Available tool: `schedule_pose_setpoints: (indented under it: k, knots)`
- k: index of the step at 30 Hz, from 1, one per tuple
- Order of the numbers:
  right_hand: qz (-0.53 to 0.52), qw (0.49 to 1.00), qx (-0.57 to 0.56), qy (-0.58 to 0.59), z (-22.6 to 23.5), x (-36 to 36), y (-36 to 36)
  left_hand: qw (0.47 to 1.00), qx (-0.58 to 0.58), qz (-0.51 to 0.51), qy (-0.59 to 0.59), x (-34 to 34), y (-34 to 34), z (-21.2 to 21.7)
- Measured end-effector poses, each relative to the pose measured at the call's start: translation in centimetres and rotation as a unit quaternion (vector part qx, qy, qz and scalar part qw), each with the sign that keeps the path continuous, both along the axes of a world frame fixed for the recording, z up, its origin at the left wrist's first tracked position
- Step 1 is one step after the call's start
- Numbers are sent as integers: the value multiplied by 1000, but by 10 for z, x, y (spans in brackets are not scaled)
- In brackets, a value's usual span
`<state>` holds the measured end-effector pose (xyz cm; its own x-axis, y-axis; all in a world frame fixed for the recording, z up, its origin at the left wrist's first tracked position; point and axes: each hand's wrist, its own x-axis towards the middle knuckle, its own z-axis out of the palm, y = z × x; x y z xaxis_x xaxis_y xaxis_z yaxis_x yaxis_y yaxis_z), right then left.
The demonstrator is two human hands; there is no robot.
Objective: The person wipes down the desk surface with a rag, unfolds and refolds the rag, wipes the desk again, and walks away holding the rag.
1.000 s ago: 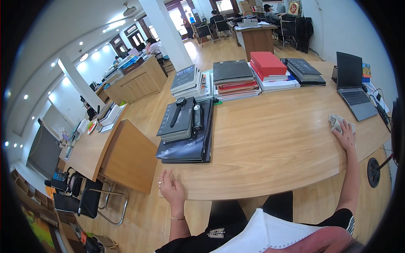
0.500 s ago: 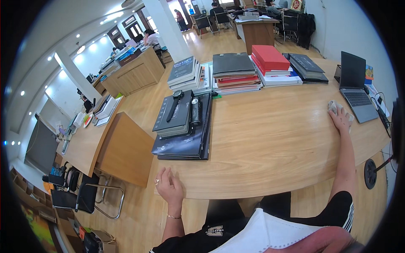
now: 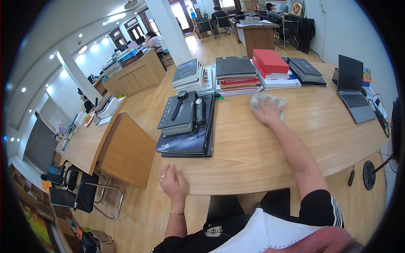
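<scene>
My right hand presses down on a pale grey-white cloth on the wooden desk. Its fingers spread over the cloth, which shows around them, just in front of the stacked folders; the hand is slightly blurred. At the desk's near left edge rests my left hand, with a ring and a bracelet. Its fingers are loosely bent and hold nothing. Beyond it lies a pile of black binders, topped by a wristwatch and a dark cylindrical object.
Along the far side stand a stack of books, a pile of folders, red boxes and a black binder. An unfolded laptop sits at the right, with cables beside it. Another desk stands left.
My right hand has swept the cloth leftward across the desk, from beside the laptop to in front of the folders. The left hand stays at the near edge.
</scene>
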<state>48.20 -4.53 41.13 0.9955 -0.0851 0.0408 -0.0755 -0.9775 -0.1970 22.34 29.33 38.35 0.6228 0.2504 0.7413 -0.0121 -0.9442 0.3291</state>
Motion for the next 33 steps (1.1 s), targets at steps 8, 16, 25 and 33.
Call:
schedule_pose_setpoints:
  k: [8, 16, 25, 33]
  knots:
    - [196, 980, 17, -5, -8, -67, 104, 1000, -10, 15, 17, 4, -1, 1]
    - [357, 934, -21, 5, -5, -104, 25, 998, 4, 40, 37, 1, 5, -5]
    - [-15, 998, -55, 2, -5, -118, -224, 997, 4, 48, 52, 1, 3, -4]
    - [-217, 975, -55, 5, -16, -192, -360, 997, -3, 56, 59, -3, 4, -6]
